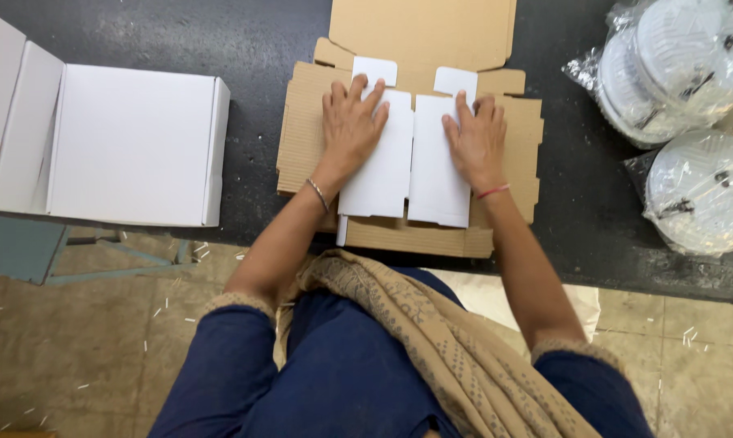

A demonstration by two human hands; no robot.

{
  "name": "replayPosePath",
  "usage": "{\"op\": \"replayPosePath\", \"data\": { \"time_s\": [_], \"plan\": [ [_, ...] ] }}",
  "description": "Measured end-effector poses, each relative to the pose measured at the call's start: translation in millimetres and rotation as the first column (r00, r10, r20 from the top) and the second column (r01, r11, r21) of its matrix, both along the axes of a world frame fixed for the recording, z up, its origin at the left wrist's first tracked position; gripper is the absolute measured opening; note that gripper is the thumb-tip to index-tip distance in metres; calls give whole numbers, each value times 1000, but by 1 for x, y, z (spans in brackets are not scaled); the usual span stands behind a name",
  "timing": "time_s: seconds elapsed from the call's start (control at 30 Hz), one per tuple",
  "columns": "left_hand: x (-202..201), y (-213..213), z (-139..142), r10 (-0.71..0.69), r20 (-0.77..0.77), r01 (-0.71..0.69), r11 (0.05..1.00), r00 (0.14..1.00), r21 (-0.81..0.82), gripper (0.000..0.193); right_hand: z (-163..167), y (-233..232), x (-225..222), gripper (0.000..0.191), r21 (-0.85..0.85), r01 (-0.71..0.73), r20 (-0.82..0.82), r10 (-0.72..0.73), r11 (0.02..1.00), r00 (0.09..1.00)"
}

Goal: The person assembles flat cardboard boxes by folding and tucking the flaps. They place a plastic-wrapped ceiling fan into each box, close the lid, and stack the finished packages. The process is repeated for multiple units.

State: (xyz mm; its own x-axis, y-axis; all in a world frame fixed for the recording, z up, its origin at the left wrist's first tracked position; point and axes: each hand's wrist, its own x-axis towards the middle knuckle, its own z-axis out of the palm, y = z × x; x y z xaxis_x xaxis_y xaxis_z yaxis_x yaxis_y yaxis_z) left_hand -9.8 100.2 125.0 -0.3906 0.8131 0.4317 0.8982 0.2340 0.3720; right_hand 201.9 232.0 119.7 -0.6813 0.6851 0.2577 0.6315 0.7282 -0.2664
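A flat cardboard box blank (421, 32), brown inside and white outside, lies on the black table (253, 40) in front of me. Two of its side flaps (431, 174) are folded inward so their white faces show, meeting near the middle. My left hand (352, 126) presses flat on the left white flap, fingers spread. My right hand (476, 138) presses flat on the right white flap. Neither hand grips anything.
A finished white box (135, 146) sits at the left, with more white boxes (9, 122) beyond it. Round white items in clear plastic bags (691, 186) lie at the right. The table's near edge runs below the blank, with a tiled floor (74, 341) underneath.
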Motion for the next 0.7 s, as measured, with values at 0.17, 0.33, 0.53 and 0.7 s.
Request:
{"op": "replayPosePath", "data": {
  "time_s": [0.17, 0.33, 0.53, 0.7],
  "plan": [
    [-18, 17, 4, -89, 107, 82, 994, 990, 69, 22, 21, 19, -9, 31, -37, -126, -197, 116, 991, 973],
    [-40, 34, 0, -105, 262, 70, 988, 959, 140, 33, 21, 51, -14, 44, -223, -65, -330, -12, 973, 944],
    [-80, 47, -9, -153, 813, 31, 986, 562, 164, 47, 31, 63, 8, 69, -691, -362, -593, -205, 625, 779],
    [-92, 34, -15, -333, 886, 65, 942, 322, 330, 47, 33, 64, 40, 67, -734, -434, -614, -238, 523, 753]
  ]
}}
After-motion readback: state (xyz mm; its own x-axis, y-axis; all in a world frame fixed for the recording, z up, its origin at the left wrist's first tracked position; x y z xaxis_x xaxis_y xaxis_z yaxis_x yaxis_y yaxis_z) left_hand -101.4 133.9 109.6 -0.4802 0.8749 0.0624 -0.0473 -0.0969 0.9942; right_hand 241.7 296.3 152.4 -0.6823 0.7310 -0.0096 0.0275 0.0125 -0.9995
